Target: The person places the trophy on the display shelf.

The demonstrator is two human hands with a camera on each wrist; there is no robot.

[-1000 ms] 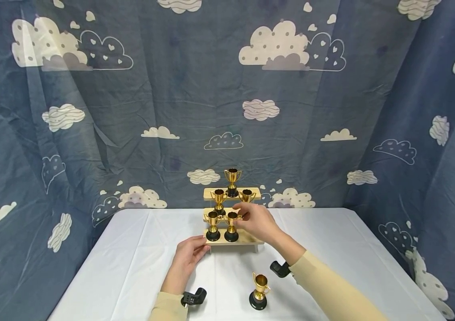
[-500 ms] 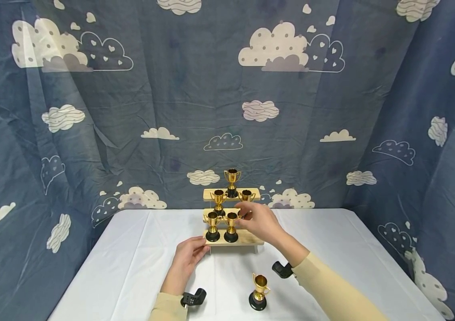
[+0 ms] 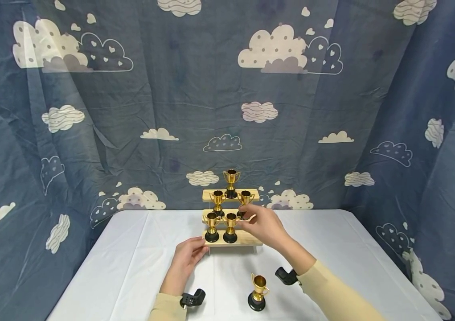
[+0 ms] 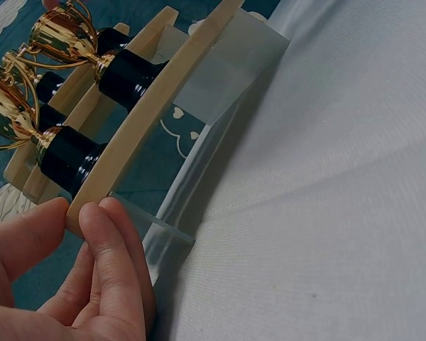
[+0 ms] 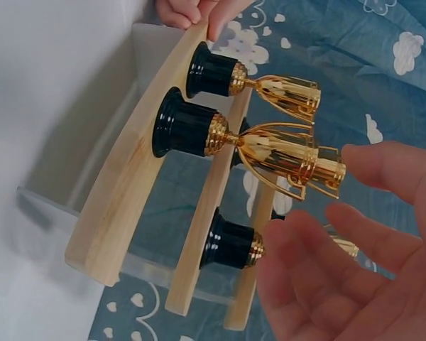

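Observation:
A three-tier stand point(image 3: 247, 239) with pale wooden shelves and clear sides bears several small gold trophy cups on black bases. On the bottom shelf stand two, a left trophy point(image 3: 212, 226) and a middle trophy point(image 3: 230, 226). My left hand point(image 4: 92, 270) pinches the left end of the bottom shelf between thumb and fingers. Just right of the middle trophy is my right hand point(image 3: 265, 225), its fingers relaxed and apart. In the right wrist view its thumb is near that cup's rim, while its fingers overlap the middle shelf's right trophy point(image 5: 231, 243). One trophy point(image 3: 258, 292) stands on the table nearer me.
The middle shelf bears two trophies, the top shelf one trophy point(image 3: 231, 182). A white cloth covers the table point(image 3: 311, 263). Behind and at both sides hangs a dark blue curtain point(image 3: 195, 89) with cloud prints.
My right hand has drawn slightly right and back from the middle trophy, its fingers spreading a little. The left hand keeps its place on the shelf end. The trophies stay where they were.

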